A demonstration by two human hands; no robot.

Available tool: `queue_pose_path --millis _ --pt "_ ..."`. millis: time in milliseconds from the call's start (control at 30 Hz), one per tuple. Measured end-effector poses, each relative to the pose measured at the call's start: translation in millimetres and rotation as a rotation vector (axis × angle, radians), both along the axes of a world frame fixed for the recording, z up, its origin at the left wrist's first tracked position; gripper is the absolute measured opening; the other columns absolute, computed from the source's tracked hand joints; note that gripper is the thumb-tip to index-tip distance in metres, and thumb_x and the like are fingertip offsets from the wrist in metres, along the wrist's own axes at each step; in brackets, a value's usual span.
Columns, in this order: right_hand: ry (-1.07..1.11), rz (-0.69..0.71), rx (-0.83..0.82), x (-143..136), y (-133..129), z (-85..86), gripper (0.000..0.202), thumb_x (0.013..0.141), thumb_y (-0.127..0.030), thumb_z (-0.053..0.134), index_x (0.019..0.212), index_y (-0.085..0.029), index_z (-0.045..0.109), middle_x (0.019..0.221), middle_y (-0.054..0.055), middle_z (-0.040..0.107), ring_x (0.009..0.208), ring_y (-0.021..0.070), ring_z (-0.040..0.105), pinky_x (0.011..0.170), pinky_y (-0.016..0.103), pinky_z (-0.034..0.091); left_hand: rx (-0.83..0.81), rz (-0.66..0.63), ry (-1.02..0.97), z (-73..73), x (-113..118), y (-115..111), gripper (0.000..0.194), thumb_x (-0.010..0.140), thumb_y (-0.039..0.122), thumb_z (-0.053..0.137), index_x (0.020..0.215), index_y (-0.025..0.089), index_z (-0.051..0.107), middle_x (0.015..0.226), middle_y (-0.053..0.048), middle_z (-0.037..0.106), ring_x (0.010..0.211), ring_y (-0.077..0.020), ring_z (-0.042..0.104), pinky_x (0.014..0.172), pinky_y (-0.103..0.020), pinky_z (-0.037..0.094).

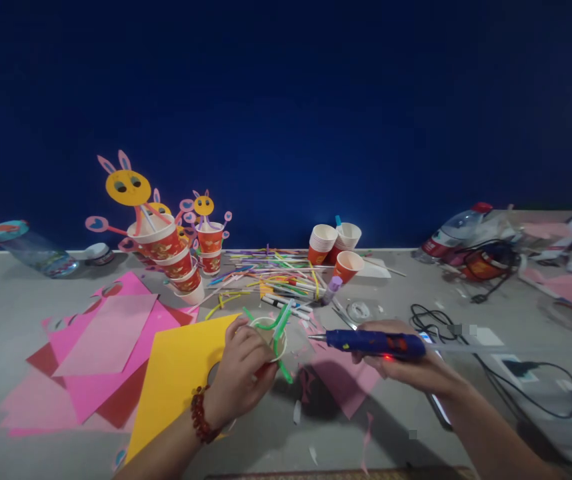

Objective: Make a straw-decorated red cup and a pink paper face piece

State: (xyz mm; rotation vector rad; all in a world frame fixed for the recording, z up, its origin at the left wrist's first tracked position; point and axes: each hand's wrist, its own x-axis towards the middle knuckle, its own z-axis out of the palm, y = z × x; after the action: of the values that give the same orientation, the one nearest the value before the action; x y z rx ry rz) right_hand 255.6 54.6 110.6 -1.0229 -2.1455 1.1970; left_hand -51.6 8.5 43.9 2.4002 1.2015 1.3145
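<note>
Glue gun [366, 343] in blue is resting clasped in the right hand [419, 367], its tip pointing left toward a paper cup [269, 333] near centre. The left hand [246, 367] is curling around that cup, where green strips [282, 323] are sticking up. Yellow paper [176, 373] is lying beneath the left wrist; thin colourful sticks [266, 270] are spreading behind.

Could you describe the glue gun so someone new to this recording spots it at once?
Look at the grey table below the dark blue wall. Right of the picture's centre, the right hand grips the glue gun, metal nozzle pointing toward the left hand. Unlike the flat pink paper nearby, it has a thick dark blue body with a glowing red light.
</note>
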Motion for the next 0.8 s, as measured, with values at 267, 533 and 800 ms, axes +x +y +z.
queue_pose_path --millis 267,533,800 --pt "0.229 -0.219 -0.193 19 -5 -20.4 0.03 0.088 -0.047 0.067 0.086 -0.018 0.072 0.077 0.01 0.069 0.05 0.0145 0.052 0.048 0.029 0.046 0.031 -0.052 -0.091 12.4 -1 -3 0.017 0.087 0.015 0.052 0.071 0.021 0.053 0.065 0.001 0.056 0.07 -0.0172 0.051 0.08 -0.039 0.041" --pt "0.222 -0.502 0.011 34 2 -29.7 0.028 0.088 -0.048 0.065 0.084 -0.02 0.068 0.064 0.002 0.06 0.051 0.0154 0.05 0.049 0.029 0.042 0.035 -0.071 -0.131 14.4 -2 -4 0.017 0.086 0.016 0.051 0.071 0.022 0.047 0.063 0.001 0.05 0.068 -0.0169 0.047 0.072 -0.035 0.038" --pt "-0.511 -1.047 0.328 112 84 -52.2 0.036 0.091 -0.051 0.051 0.093 -0.018 0.065 0.071 0.009 0.067 0.069 0.027 0.063 0.062 0.034 0.045 0.007 -0.092 -0.145 11.4 -5 -4 0.018 0.087 0.017 0.052 0.071 0.022 0.045 0.066 0.001 0.05 0.069 -0.0175 0.047 0.071 -0.035 0.038"
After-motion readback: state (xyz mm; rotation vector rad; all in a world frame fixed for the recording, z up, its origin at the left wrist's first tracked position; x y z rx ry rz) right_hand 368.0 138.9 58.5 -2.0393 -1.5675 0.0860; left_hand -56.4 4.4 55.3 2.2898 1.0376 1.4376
